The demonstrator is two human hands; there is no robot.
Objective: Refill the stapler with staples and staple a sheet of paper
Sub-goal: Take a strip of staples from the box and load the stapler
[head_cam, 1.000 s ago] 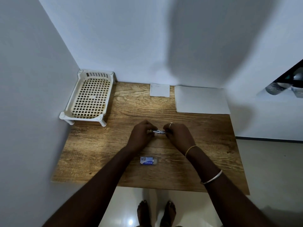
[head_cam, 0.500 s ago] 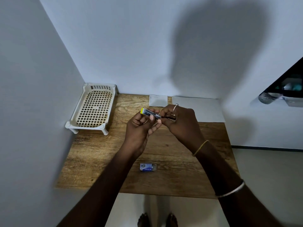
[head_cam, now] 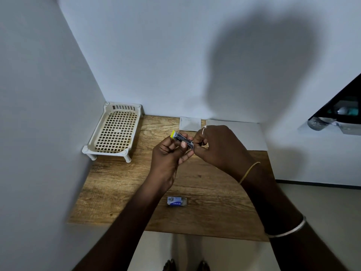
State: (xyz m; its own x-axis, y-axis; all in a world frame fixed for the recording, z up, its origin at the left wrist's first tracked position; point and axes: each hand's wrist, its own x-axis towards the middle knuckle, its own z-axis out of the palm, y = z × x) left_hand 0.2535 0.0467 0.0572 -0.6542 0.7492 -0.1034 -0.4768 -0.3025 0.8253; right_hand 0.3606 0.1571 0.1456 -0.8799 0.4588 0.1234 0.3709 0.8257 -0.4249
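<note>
A small metal stapler with a yellow end is held above the wooden table. My left hand grips it from below, thumb and fingers curled round its body. At the stapler's right end my right hand pinches a small part that its fingers hide. A small blue-and-white staple box lies on the table near the front edge, below my hands. A large white sheet of paper lies at the back right, partly covered by my right hand. A smaller white sheet lies beside it.
A cream plastic lattice tray on short legs stands at the table's back left, against the wall. Walls close the table on the left and behind. A dark shelf with objects juts in at the right. My bare feet show below the table's front edge.
Both hands lifted the stapler off the table and brought it up toward the camera. In the last half second they held almost still. The staple box has not moved.
</note>
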